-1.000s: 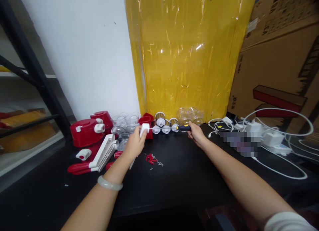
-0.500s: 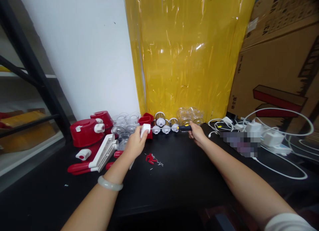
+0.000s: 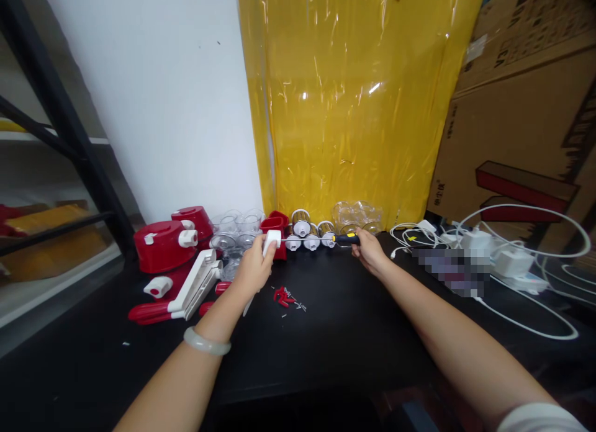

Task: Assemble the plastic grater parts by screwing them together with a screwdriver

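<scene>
My left hand (image 3: 254,267) is closed around a white plastic part (image 3: 272,238), whose lower portion is hidden by the palm and wrist. In my right hand (image 3: 369,251) is the black and yellow handle of a screwdriver (image 3: 347,239). Its long thin shaft runs level to the left, and the tip meets the white part's right side. Below and between the hands, small red pieces (image 3: 283,297) lie on the black table (image 3: 344,333) with several screws (image 3: 300,306) beside them. Behind the shaft stand several metal grater drums (image 3: 301,224) with white ends.
On the left are red housings (image 3: 161,246), a white arm with red handle (image 3: 193,289) and clear plastic cups (image 3: 237,224). Clear round parts (image 3: 356,215) stand at the back. White cables and chargers (image 3: 477,243) lie right, before a cardboard box (image 3: 516,128).
The camera view has shifted slightly. Both hands keep the same hold, and the screwdriver tip stays at the white part.
</scene>
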Demonstrator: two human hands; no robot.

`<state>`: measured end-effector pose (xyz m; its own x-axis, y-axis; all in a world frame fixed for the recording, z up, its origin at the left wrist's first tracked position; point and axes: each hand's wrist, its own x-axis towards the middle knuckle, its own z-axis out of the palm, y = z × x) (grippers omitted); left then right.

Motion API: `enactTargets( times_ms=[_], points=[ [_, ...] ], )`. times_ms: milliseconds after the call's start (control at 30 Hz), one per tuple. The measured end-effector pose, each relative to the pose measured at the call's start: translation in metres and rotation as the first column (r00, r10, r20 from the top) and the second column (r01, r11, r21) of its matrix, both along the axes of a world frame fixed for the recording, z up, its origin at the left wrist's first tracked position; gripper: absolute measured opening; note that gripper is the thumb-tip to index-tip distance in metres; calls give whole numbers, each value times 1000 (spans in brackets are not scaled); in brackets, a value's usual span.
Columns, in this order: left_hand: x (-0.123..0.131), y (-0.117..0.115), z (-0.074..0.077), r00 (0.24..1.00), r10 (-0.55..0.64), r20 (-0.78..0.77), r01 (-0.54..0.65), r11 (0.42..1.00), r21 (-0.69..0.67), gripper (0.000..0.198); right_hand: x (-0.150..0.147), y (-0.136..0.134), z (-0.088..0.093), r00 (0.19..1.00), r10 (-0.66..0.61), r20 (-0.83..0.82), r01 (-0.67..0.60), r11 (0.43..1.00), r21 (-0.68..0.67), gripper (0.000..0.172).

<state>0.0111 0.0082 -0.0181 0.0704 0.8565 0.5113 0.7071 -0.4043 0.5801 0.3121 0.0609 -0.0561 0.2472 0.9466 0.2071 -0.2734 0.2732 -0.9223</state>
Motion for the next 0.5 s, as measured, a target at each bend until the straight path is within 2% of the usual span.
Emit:
enactTargets(
  times_ms=[267,433,500],
  points=[
    [1,-1,1,999,15,-39,-14,1000,13,49,4,-1,-3,994,-46,101,48,999,-19,43],
    [0,-1,1,997,32,-63,-30,999,27,49,6,-1,-2,988,-41,147,59,991,-121,46],
    [0,0,0,998,32,-63,-30,999,27,49,4,-3,2,993,-14,115,34,984,-176,45]
  ],
)
